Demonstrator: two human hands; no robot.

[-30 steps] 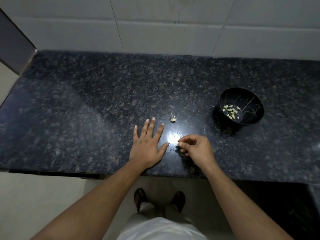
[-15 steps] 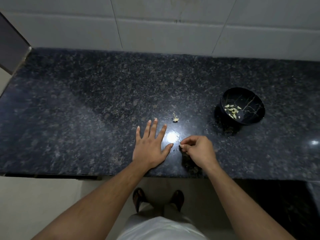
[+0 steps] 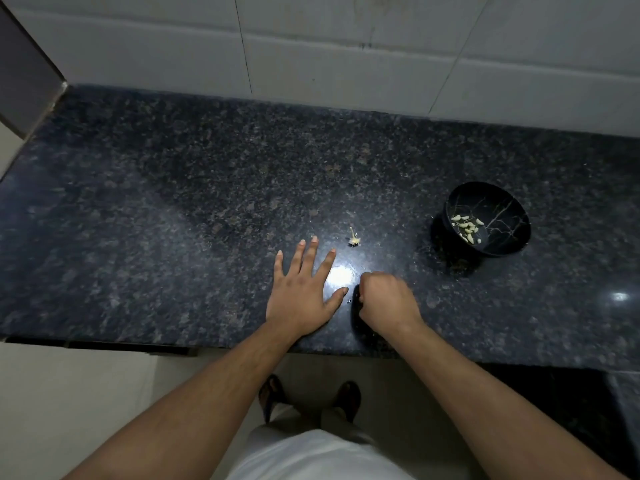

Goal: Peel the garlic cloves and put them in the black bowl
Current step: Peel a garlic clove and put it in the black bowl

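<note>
Desk (image 3: 173,220): I am seeing dark speckled granite lying under both hands, a white tiled wall (image 3: 346,46) running along its far edge.

Left hand (image 3: 301,292): I am seeing it lying flat on the desk, palm down, fingers straight and spread, holding nothing.

Right hand (image 3: 386,299): sitting just beside the left thumb, fingers curled under into a loose fist against the desk; I cannot tell whether anything is pinched inside.

Black bowl (image 3: 502,209): standing well beyond and to the right of the right hand, tilting toward me.

Garlic cloves (image 3: 467,228): peeled, pale, lying clustered inside the black bowl.

Garlic stem (image 3: 354,239): a small dried scrap lying on the desk just past the left fingertips.
</note>
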